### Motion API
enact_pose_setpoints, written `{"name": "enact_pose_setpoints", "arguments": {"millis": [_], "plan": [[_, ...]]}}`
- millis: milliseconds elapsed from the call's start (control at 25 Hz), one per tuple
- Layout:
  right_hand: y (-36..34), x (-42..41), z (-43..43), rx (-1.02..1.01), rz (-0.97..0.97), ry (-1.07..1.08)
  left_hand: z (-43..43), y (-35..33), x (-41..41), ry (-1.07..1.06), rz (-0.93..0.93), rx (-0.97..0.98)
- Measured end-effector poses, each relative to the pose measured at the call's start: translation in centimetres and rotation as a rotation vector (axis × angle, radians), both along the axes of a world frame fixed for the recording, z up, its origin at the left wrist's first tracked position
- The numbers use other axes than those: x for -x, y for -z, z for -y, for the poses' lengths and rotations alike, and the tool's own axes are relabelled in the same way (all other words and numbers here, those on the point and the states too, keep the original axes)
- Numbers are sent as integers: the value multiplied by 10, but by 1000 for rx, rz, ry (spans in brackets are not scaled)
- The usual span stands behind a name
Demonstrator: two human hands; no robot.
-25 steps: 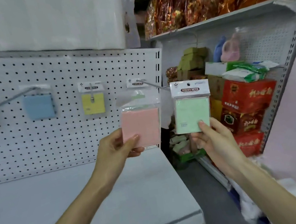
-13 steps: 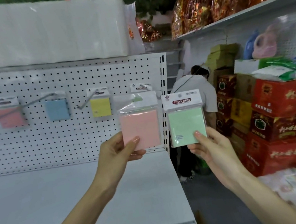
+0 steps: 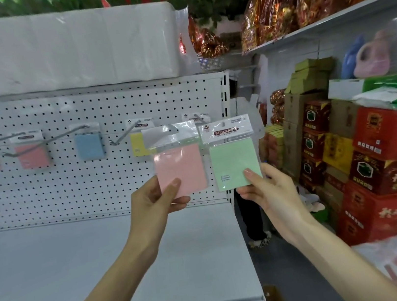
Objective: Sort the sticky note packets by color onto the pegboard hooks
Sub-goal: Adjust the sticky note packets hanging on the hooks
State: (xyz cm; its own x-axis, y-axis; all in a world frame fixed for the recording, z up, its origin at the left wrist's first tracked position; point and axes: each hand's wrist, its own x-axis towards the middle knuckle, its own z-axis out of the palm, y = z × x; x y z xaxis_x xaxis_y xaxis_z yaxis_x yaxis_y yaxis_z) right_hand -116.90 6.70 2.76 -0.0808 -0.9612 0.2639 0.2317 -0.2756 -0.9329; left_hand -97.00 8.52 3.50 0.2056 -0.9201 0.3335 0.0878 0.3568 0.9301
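My left hand (image 3: 154, 203) pinches the lower corner of a pink sticky note packet (image 3: 180, 168), held up in front of the white pegboard (image 3: 73, 184). Right beside it, my right hand (image 3: 269, 191) pinches a green sticky note packet (image 3: 235, 163) with a "STICKY NOTE" header. On the pegboard hooks hang two pink packets (image 3: 34, 154), a blue packet (image 3: 89, 144) and a yellow packet (image 3: 138, 143), the yellow one partly hidden behind the pink packet. The rightmost hook (image 3: 197, 118) carries a packet of which only the header shows.
A grey shelf board (image 3: 81, 271) runs below the pegboard. White wrapped bundles (image 3: 73, 45) lie on top of the unit. Stacked red and brown boxes (image 3: 374, 162) fill the right side. A person (image 3: 254, 214) stands in the aisle behind the shelf end.
The view has swung left and up, so more of the pegboard shows. Both held packets have drifted closer together, with the green one now right beside the pink one.
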Motion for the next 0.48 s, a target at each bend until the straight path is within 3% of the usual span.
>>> {"name": "enact_pose_setpoints", "arguments": {"millis": [480], "plan": [[7,-10,8,-37,16,-9,8,0,-17,-35,2,17]]}}
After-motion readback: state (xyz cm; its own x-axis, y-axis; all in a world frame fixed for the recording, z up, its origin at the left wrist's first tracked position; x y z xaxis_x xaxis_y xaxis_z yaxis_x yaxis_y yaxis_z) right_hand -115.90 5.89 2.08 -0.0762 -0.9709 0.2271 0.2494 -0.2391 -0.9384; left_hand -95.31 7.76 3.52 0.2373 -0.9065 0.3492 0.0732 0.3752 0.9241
